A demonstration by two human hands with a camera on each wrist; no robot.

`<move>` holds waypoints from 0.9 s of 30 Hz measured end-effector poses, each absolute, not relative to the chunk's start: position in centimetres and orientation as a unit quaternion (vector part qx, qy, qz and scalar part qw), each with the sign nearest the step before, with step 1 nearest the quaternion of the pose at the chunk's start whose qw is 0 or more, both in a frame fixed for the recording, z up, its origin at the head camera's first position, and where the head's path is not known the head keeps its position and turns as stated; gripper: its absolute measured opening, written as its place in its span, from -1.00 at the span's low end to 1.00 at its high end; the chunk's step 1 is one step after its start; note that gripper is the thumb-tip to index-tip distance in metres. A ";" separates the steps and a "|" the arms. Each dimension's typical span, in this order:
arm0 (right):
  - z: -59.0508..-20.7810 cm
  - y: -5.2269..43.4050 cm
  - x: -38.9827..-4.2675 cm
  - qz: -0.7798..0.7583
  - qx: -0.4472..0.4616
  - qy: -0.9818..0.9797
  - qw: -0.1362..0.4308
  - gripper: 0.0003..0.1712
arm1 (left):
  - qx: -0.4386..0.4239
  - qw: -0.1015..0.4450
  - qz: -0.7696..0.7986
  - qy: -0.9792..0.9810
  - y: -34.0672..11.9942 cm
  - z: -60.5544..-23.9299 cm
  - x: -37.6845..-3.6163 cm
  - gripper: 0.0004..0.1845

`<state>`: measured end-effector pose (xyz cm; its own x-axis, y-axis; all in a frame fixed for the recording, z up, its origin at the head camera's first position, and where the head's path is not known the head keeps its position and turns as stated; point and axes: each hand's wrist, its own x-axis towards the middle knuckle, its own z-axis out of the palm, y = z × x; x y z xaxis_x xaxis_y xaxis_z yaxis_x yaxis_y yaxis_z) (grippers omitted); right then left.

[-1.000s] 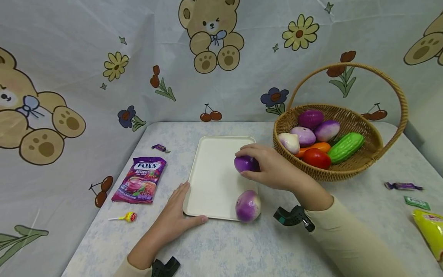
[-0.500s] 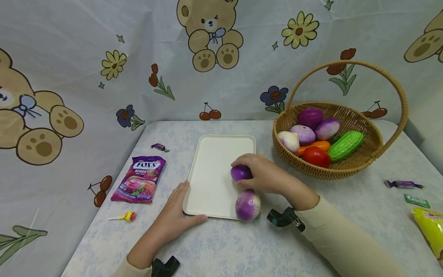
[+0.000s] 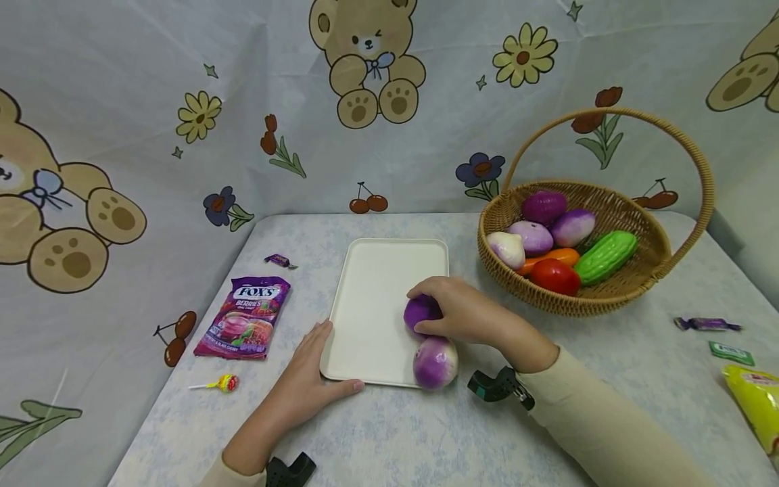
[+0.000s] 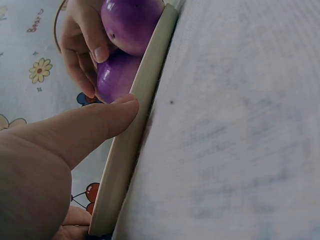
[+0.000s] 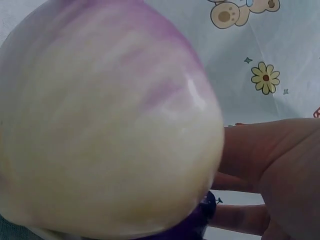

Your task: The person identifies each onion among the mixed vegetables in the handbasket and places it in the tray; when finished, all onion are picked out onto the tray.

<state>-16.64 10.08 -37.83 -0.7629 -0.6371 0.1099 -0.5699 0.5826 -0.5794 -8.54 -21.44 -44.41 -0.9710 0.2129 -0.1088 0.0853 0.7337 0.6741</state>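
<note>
Here the right hand (image 3: 465, 312) curls its fingers around a purple onion (image 3: 418, 312) on the white tray (image 3: 371, 304), touching a purple-and-white turnip (image 3: 435, 362) at the tray's near right corner. The left hand (image 3: 304, 385) rests relaxed against the tray's near left edge on the worktop (image 3: 426, 439).

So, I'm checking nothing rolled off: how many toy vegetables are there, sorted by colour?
Purple or purple-and-white: 5, two on the tray (one in the right hand, one at the near edge), three in the basket
Whitish: 1
Orange: 1
Red: 1
Green: 1
Total: 9
</note>
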 end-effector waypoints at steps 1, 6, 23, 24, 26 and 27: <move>-37.7 10.1 -16.6 -0.304 -0.337 0.889 0.055 -0.48 | 0.080 0.090 0.355 0.927 -21.4 -44.4 -8.6 0.40; -36.9 10.4 -16.4 -0.300 -0.326 0.895 0.050 -0.46 | 0.082 0.090 0.353 0.928 -21.4 -44.2 -8.6 0.41; -32.9 9.4 -18.1 -0.308 -0.334 0.891 0.008 -0.44 | 0.081 0.089 0.359 0.925 -21.7 -44.8 -8.5 0.40; -32.6 9.6 -18.4 -0.305 -0.327 0.894 0.006 -0.42 | 0.082 0.089 0.359 0.925 -21.7 -44.8 -8.5 0.40; -31.8 10.1 -18.9 -0.300 -0.312 0.902 0.000 -0.38 | 0.084 0.088 0.358 0.926 -21.7 -44.8 -8.5 0.41; -31.5 10.4 -19.2 -0.298 -0.303 0.905 -0.004 -0.37 | 0.084 0.087 0.358 0.926 -21.6 -44.8 -8.4 0.41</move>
<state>-19.19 10.43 -31.45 -0.8158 -0.5466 0.1890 -0.5519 0.6380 -0.5370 -8.44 -21.65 -44.78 -0.9706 0.2181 -0.1015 0.0931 0.7297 0.6773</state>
